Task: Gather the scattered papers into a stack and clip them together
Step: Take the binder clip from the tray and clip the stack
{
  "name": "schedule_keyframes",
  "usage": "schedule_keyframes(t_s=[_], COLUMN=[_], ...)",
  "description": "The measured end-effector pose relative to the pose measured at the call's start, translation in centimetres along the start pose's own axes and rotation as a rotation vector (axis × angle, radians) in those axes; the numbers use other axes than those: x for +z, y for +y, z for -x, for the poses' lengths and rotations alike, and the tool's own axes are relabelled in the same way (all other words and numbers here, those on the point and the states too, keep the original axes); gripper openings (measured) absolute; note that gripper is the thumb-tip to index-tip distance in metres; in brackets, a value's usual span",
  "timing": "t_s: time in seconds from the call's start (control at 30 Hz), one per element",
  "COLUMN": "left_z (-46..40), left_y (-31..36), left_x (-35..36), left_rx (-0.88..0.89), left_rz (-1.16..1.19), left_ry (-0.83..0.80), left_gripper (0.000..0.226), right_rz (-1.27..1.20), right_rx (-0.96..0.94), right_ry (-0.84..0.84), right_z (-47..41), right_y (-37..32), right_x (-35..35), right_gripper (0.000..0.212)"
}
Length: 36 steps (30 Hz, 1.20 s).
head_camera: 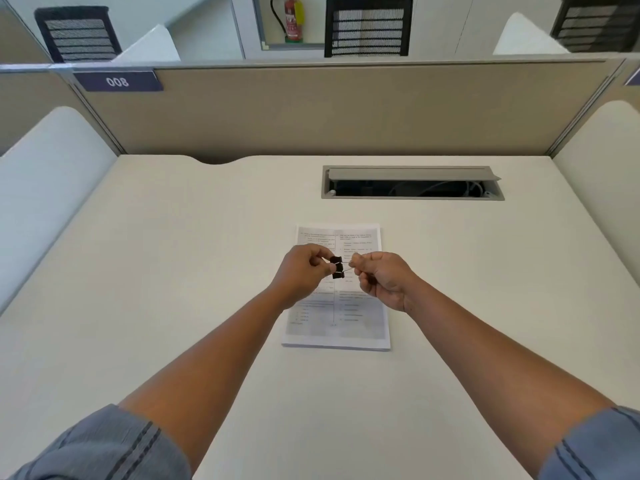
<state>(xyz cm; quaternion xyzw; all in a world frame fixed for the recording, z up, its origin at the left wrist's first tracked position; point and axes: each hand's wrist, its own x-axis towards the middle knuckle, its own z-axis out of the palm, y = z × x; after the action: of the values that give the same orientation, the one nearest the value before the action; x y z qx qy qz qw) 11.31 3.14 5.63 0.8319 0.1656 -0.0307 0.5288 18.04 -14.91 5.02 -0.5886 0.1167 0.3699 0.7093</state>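
Pale desk point(173, 271), mid-frame: left hand point(299, 273) and right hand point(382, 278) pinching linked binder clips point(337, 267) above squared paper stack point(337, 327).

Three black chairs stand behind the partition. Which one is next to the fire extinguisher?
The middle chair: the red fire extinguisher hangs just left of it. The left chair and right chair stand far from it.
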Motion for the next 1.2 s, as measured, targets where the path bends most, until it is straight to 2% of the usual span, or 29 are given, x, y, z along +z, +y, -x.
schedule_keyframes(t_s=[0.07, 0.2, 0.27, 0.37, 0.53, 0.67, 0.87, 1.0, 1.07, 1.13, 1.2], left_z=[-0.2, -0.4, -0.6, -1.2, -2.7, -3.8, -5.1, -6.0, -6.6, -7.0, -7.4], left_y=[0.1, 0.4, 0.6, 0.6, 0.6, 0.2, 0.3, -1.2, -1.8, -2.0, -2.4], left_x=[-0.6, -0.9, -1.0, -1.2, -1.3, -0.9, 0.3, 0.4, 0.2, 0.1, 0.1], left_rx=[-0.026, -0.148, -0.203, -0.244, -0.256, -0.238, -0.241, -0.146, -0.158, -0.181, -0.194], left_rz=[0.129, 0.554, 0.727, 0.857, 0.89, 0.772, 0.722, 0.555, 0.578, 0.625, 0.655], left_ry=[-0.059, -0.213, -0.235, -0.249, -0.216, -0.105, -0.025, 0.005, 0.028, 0.042, 0.067], left_gripper=[0.012, 0.02, 0.023, 0.024, 0.023, 0.02, 0.019, 0.029, 0.027, 0.026, 0.026], right_rz=[0.003, -0.04, -0.065, -0.086, -0.085, -0.057, 0.312, 0.386, 0.31, 0.206, 0.153], right_rx=[0.016, 0.069, 0.075, 0.071, 0.031, -0.038, -0.349, -0.429, -0.394, -0.281, -0.165], right_ry=[-0.038, -0.17, -0.21, -0.242, -0.239, -0.223, 0.002, 0.019, -0.004, -0.035, -0.081], right_z=[0.0, -0.1, -0.2, -0.8, -2.1, -3.5, -5.8, -6.9, -7.5, -8.0, -8.3], right_y=[-0.4, -1.4, -1.7, -1.9, -1.7, -1.6, -1.5, -1.9, -2.3, -2.6, -2.8], right_x=[0.0, 0.3, 0.5, 0.8, 0.9, 1.1, 2.0, 2.2, 2.4, 2.5, 2.7], right_gripper=[0.017, 0.018, 0.016, 0.009, 0.01, 0.013, 0.018, 0.02, 0.025, 0.036, 0.035])
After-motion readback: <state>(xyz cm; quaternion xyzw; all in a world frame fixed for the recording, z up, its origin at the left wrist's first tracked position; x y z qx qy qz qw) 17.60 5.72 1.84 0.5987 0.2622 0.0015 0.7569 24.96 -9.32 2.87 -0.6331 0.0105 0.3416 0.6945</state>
